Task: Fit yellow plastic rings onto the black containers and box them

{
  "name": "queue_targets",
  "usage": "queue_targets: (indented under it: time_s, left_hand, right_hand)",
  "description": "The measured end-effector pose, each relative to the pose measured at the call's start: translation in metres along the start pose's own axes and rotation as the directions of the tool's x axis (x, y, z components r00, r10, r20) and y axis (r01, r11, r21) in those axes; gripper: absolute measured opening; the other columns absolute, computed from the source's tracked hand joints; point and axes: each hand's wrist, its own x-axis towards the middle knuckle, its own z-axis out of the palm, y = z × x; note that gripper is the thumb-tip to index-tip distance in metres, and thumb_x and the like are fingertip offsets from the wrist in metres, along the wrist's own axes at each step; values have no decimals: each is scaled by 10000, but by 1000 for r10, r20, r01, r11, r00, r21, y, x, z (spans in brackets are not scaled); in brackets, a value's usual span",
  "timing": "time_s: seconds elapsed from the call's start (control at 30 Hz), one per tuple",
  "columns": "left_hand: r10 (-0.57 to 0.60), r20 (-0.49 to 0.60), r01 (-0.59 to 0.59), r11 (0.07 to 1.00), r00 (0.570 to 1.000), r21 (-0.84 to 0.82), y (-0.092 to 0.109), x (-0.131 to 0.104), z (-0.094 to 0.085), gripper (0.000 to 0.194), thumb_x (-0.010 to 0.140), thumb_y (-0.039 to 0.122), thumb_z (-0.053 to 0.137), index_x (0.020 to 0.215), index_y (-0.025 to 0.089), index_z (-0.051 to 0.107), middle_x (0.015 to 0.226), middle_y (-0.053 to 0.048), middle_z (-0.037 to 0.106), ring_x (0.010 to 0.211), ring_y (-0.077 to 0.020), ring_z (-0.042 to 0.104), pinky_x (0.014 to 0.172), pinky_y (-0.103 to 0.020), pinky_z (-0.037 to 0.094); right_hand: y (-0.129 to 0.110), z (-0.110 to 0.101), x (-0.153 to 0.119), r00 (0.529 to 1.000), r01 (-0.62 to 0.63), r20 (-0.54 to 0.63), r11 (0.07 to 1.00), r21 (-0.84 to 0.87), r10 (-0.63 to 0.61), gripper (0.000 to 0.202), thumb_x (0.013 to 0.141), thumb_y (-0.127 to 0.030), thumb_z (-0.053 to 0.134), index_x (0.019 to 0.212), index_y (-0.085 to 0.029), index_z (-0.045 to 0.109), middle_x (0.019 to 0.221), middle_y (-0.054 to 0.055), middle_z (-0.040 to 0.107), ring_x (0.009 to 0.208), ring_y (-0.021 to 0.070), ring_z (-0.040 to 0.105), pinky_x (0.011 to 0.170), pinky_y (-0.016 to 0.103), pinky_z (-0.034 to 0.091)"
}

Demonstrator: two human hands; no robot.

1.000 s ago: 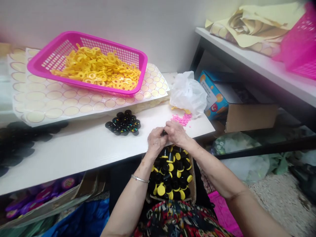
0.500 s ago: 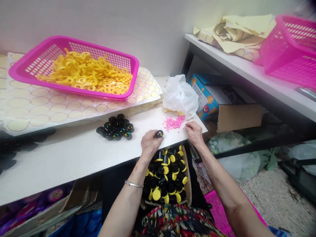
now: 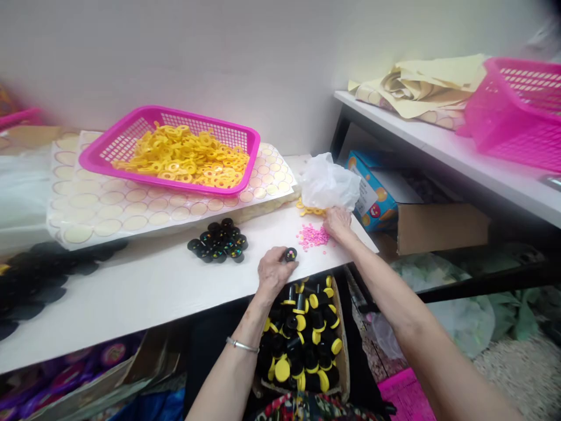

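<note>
Near the white table's front edge, my left hand is wrapped round a small black container with bits of pink showing in its open top. My right hand reaches to the right edge of a pile of small pink pieces, beside yellow pieces under a white plastic bag. Its fingertips are partly hidden, so what they hold cannot be made out. Left of my left hand stands a cluster of black containers with coloured bits inside.
A pink basket of yellow ring pieces sits on printed sheets. Below the table edge is a box of black containers with yellow caps. More black containers lie far left. A cardboard box stands right.
My right hand has moved from the right side of the pink pieces up to the bag and yellow pieces. My left hand still holds the container. The view has shifted.
</note>
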Motion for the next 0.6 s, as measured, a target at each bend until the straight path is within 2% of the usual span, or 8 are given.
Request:
queue_targets:
  time_s: [0.1,0.2,0.37,0.5,0.6]
  left_hand:
    - [-4,4,4,1000,1000,9,2,0,-1,256,615,280,683,861,212,657,780,12,605,727,-136,525,668,-248,407]
    - [-7,10,7,1000,1000,16,5,0,-3,265,603,269,687,860,212,657,777,11,605,726,-139,525,667,-253,412]
    - [8,8,-8,1000,1000,-21,1,0,-2,303,591,210,654,893,209,647,802,3,612,741,-145,531,689,-262,433]
    - [25,-78,-46,959,997,-278,-6,1,-4,418,574,119,585,983,196,626,912,-26,598,729,-124,523,646,-237,444]
    - [-77,-201,-30,876,977,-482,1,-7,-9,335,609,156,622,943,174,637,920,-35,587,689,-102,506,592,-215,421]
  right_hand:
    - [1,-2,9,996,3,88,1000,-19,-1,299,745,-119,482,988,-79,652,1050,203,610,1061,321,502,844,405,393]
    - [2,-7,18,988,-15,154,1000,-12,17,331,746,-172,526,1045,-74,629,1114,202,593,1076,315,509,830,376,409]
    - [2,-20,25,977,-60,204,998,-13,61,333,739,-234,583,1027,-75,632,1038,182,634,983,275,581,746,306,429]
    - [-1,-37,6,994,-6,111,1000,8,5,272,804,-227,505,1041,-138,604,1016,140,644,930,239,594,696,285,404]
    - [-10,-46,-32,992,126,-17,991,53,-125,241,837,-266,467,1025,-157,572,861,108,656,775,221,604,598,269,362]
